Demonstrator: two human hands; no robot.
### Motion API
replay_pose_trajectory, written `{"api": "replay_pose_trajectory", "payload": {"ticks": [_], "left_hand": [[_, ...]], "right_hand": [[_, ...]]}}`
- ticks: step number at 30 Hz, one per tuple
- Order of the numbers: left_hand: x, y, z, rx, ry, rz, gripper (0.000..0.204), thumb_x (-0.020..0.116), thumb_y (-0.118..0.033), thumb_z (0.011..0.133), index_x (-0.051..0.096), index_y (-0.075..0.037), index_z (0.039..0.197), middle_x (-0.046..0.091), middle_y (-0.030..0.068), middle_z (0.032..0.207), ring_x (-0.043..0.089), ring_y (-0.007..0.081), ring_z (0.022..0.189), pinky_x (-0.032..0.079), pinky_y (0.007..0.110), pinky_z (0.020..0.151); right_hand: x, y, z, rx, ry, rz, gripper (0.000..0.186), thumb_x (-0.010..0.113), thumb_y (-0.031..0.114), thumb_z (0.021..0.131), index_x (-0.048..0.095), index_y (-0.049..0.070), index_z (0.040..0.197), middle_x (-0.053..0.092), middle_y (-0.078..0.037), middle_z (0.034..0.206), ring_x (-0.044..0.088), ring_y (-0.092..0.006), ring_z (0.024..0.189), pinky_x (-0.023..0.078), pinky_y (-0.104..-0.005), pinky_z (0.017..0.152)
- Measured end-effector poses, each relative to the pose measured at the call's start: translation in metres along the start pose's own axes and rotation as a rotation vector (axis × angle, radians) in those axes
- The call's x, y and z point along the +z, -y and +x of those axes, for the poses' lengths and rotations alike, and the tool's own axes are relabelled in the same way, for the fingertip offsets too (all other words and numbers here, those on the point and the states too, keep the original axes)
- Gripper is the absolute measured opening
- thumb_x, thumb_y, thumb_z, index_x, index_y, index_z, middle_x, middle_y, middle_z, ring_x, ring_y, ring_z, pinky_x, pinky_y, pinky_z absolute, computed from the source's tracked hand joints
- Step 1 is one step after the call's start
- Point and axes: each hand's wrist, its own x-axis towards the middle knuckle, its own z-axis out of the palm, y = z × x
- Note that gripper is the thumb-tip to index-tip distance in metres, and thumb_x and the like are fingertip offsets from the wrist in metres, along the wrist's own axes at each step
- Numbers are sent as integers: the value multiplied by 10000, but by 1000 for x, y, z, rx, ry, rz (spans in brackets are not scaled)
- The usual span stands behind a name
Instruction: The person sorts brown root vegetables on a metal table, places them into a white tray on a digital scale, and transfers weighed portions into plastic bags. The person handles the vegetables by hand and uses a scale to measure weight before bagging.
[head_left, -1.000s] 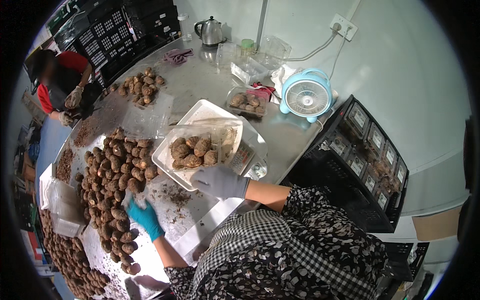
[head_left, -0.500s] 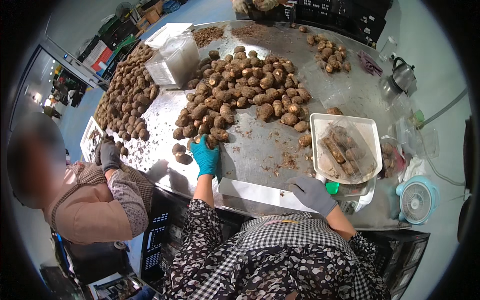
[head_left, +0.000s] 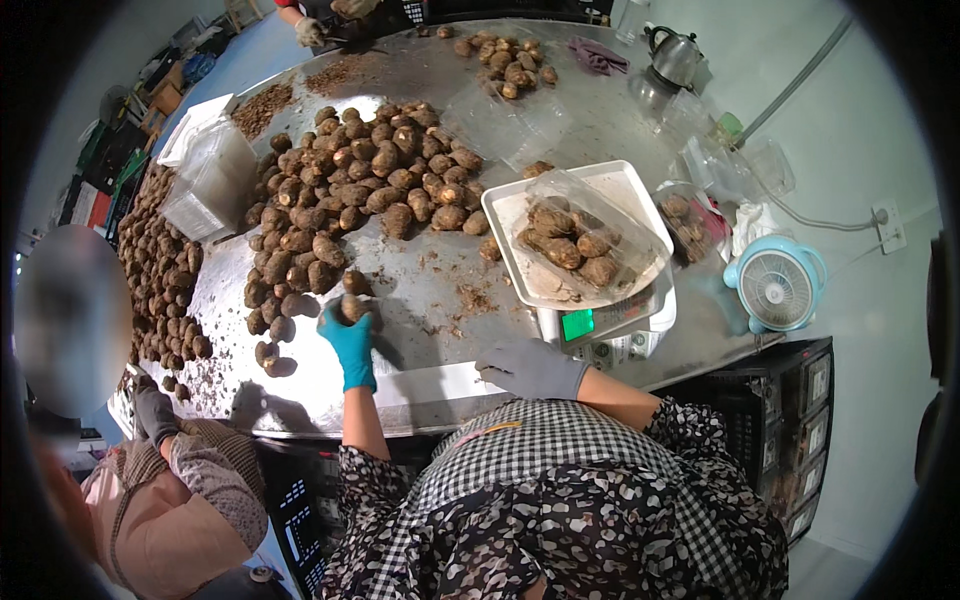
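My left hand [head_left: 348, 350], in a teal glove, is closed round a brown taro corm [head_left: 351, 309] at the near edge of a large pile of taro [head_left: 380, 165]. Another corm [head_left: 355, 283] lies just beyond its fingertips. Low over the table's front edge, my right hand [head_left: 535, 368] wears a grey glove; its fingers are extended and nothing shows in them. Behind it stands a white scale [head_left: 658, 312] with a lit green display. On the scale a white tray [head_left: 500, 220] carries a clear plastic package of taro [head_left: 575, 240].
A blue fan [head_left: 776, 285] and a bag of taro [head_left: 690, 225] are right of the scale. Clear plastic containers [head_left: 212, 180] stand at left. A co-worker's gloved hand [head_left: 155, 413] is at lower left, another person's hand [head_left: 310, 32] across the metal table. A kettle [head_left: 675, 55] stands far right.
The view has swung right, shifting the scene left. My left hand has drawn a taro corm away from the pile, toward the scale. My right hand stays near the table's front edge.
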Motion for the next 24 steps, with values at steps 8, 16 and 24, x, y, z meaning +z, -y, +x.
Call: {"api": "replay_pose_trajectory", "payload": {"ticks": [8, 16, 24], "left_hand": [[48, -115, -88, -599, 760, -1244, 667, 605, -20, 695, 423, -81, 1334, 541, 131, 1223, 561, 273, 1060, 475, 421, 915], [50, -126, -121, -645, 1120, -1547, 738, 692, 43, 618, 440, -68, 1303, 491, 91, 1318, 488, 302, 1204, 436, 453, 982], [51, -140, -121, -738, 923, -1522, 691, 677, -9, 681, 427, -78, 1321, 513, 133, 1260, 536, 311, 1123, 463, 412, 940]], "right_hand": [[9, -5, 0, 173, -446, 170, 325, 525, 321, 896, 587, 84, 1109, 636, -150, 1032, 602, -307, 989, 463, -387, 866], [6, -28, -8, -27, -556, 350, 629, 626, 407, 870, 427, 26, 1329, 521, -151, 1234, 520, -189, 1102, 412, -296, 941], [-12, -4, -20, -29, -571, 462, 546, 688, 127, 793, 430, 25, 1262, 549, -114, 1162, 559, -164, 1035, 461, -282, 884]]}}
